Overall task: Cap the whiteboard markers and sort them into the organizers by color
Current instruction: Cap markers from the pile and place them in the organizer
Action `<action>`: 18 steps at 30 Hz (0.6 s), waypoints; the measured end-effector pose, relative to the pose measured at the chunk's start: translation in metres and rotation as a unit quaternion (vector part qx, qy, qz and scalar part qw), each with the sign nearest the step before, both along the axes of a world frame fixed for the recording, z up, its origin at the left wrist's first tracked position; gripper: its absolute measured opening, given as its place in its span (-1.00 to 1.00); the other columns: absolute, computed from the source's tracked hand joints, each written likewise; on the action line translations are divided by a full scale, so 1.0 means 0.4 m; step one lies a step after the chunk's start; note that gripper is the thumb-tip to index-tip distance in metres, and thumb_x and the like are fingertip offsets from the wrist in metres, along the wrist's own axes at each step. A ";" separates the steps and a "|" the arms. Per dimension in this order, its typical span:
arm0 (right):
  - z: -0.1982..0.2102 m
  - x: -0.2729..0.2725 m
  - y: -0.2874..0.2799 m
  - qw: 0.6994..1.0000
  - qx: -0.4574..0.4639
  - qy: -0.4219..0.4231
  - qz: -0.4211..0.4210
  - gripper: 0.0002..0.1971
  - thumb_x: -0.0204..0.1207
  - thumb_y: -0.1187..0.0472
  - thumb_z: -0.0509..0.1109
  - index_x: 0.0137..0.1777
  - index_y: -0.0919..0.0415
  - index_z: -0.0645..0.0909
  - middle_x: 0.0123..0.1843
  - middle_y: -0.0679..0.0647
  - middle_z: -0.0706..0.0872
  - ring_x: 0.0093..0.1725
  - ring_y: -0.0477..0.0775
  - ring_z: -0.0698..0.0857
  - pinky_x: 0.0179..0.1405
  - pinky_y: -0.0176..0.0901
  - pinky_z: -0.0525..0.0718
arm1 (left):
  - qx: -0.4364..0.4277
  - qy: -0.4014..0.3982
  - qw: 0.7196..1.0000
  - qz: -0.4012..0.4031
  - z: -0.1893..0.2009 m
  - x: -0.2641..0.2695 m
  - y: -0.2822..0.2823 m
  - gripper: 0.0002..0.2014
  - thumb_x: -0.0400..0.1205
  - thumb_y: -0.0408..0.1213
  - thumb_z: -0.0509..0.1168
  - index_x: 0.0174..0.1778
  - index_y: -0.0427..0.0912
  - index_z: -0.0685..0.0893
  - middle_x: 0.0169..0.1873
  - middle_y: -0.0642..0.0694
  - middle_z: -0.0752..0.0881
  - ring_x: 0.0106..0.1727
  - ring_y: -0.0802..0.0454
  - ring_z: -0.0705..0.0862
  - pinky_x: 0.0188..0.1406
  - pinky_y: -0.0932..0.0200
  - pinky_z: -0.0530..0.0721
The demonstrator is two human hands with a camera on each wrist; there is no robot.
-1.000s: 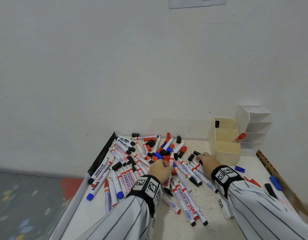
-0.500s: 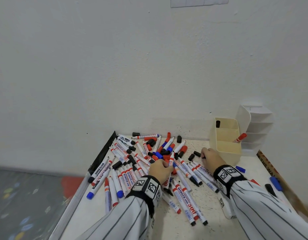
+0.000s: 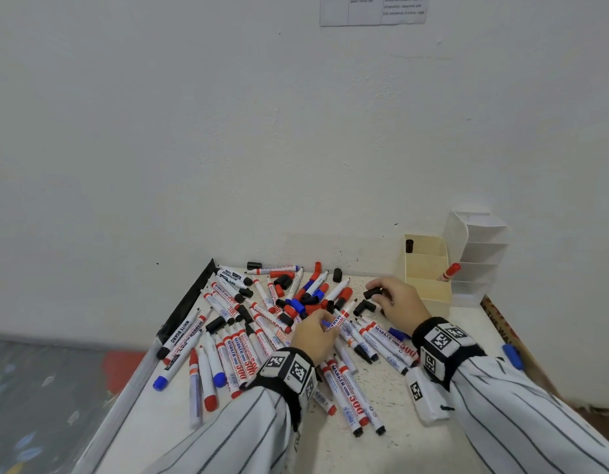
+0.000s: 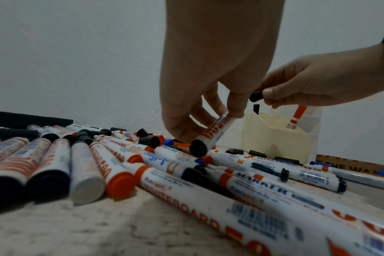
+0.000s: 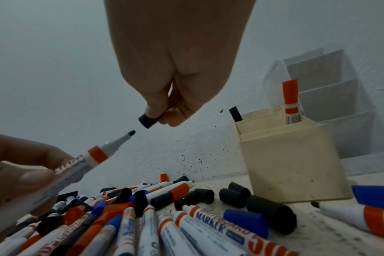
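L hand point(image 3: 313, 336) grips an uncapped marker point(image 5: 99, 154), fingers point(image 4: 237, 107) and thumb curled round the barrel, lifted off the pile w/ its black tip pointing up toward the R hand point(image 3: 398, 299). Black end plug of that marker shows in the left wrist view, just below the L fingertips.

R hand pinches a black cap point(image 5: 147, 121) betw. thumb and fingers point(image 5: 156, 110), open end facing the marker tip. Cap and tip are near each other but apart, not yet joined.

Under and around both hands: pile of markers point(image 3: 248, 340) on the white table point(image 3: 392, 439), barrels mixed w/ loose black, red and blue caps. Just below the R fingers, several loose black caps point(image 5: 237, 192) lie by the cream organizer point(image 5: 292, 166).

Cream organizer stands just beyond the R fingers, against the wall; it holds 1 capped red marker point(image 5: 291, 100) leaning upright in a front slot and 1 black-capped marker point(image 5: 236, 113) in the back slot. White tiered organizer point(image 3: 481, 254) sits right behind/beside it, touching or nearly so, can't tell which.
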State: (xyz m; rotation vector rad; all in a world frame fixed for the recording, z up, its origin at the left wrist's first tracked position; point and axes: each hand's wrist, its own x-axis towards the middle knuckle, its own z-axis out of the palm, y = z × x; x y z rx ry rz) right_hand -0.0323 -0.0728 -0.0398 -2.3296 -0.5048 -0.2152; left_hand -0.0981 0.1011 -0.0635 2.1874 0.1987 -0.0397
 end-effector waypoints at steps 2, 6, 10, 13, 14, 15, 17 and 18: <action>0.007 -0.009 -0.005 1.000 -0.005 0.007 0.014 -0.76 0.52 0.44 0.32 0.14 0.27 0.65 0.12 0.15 0.68 0.11 -0.01 0.59 0.17 -0.35 0.45 | -0.002 -0.003 1.000 -0.011 0.000 -0.003 -0.010 -0.75 0.65 -0.18 0.26 0.23 -0.10 0.55 -0.17 0.04 0.53 -0.30 0.22 0.49 -0.28 0.37 0.52; 0.009 -0.029 -0.018 0.998 -0.022 0.028 0.045 -0.75 0.51 0.44 0.33 0.14 0.24 0.66 0.11 0.09 0.68 0.07 -0.10 0.56 0.09 -0.54 0.40 | -0.007 -0.008 0.999 -0.032 0.002 -0.010 -0.021 -0.75 0.65 -0.20 0.27 0.23 -0.10 0.56 -0.25 0.10 0.50 -0.29 0.25 0.49 -0.36 0.46 0.44; 0.000 -0.047 -0.022 0.995 -0.015 0.076 0.056 -0.78 0.55 0.35 0.32 0.15 0.18 0.65 0.04 0.02 0.69 0.02 -0.09 0.61 -0.04 -0.59 0.46 | -0.011 -0.017 0.999 -0.042 0.012 -0.022 -0.035 -0.77 0.69 -0.21 0.19 0.22 -0.13 0.59 -0.19 0.06 0.56 -0.20 0.18 0.53 -0.32 0.48 0.44; 0.001 -0.061 -0.019 0.994 -0.018 0.109 0.015 -0.81 0.64 0.12 0.22 -0.15 0.11 0.60 -0.27 -0.01 0.62 -0.25 -0.05 0.56 -0.19 -0.26 0.50 | -0.040 -0.023 0.998 -0.051 0.026 -0.033 -0.049 -0.74 0.73 -0.19 0.07 0.13 -0.20 0.63 -0.20 0.01 0.60 -0.20 0.18 0.54 -0.25 0.37 0.44; 0.002 -0.065 -0.019 0.993 -0.016 0.115 0.004 -0.69 0.65 0.05 0.17 -0.30 0.11 0.52 -0.39 -0.02 0.53 -0.35 -0.06 0.49 -0.27 -0.21 0.44 | -0.061 -0.025 0.996 -0.053 0.029 -0.037 -0.052 -0.76 0.72 -0.14 0.11 0.09 -0.17 0.62 -0.20 0.03 0.60 -0.22 0.22 0.54 -0.25 0.38 0.44; 0.003 -0.070 -0.019 0.993 -0.004 0.121 -0.010 -0.60 0.66 0.01 0.14 -0.42 0.12 0.42 -0.47 -0.02 0.43 -0.43 -0.05 0.40 -0.34 -0.18 0.36 | -0.077 -0.031 0.995 -0.056 0.032 -0.042 -0.055 -0.78 0.68 -0.09 0.19 0.09 -0.12 0.62 -0.18 0.06 0.60 -0.21 0.27 0.54 -0.25 0.40 0.45; 0.007 -0.079 -0.017 0.991 0.037 0.125 -0.038 -0.52 0.66 0.00 0.13 -0.52 0.13 0.29 -0.55 -0.02 0.29 -0.52 -0.05 0.28 -0.42 -0.17 0.25 | -0.057 -0.063 0.993 -0.076 0.034 -0.048 -0.060 -0.75 0.56 -0.04 0.35 0.08 -0.07 0.63 -0.16 0.09 0.63 -0.19 0.29 0.54 -0.22 0.39 0.49; 0.009 -0.082 -0.015 0.989 0.052 0.129 -0.051 -0.51 0.66 0.01 0.13 -0.53 0.13 0.28 -0.57 -0.02 0.27 -0.54 -0.06 0.26 -0.44 -0.17 0.24 | -0.036 -0.080 0.992 -0.089 0.034 -0.048 -0.064 -0.73 0.55 -0.05 0.38 0.07 -0.10 0.66 -0.16 0.07 0.66 -0.20 0.27 0.56 -0.18 0.35 0.53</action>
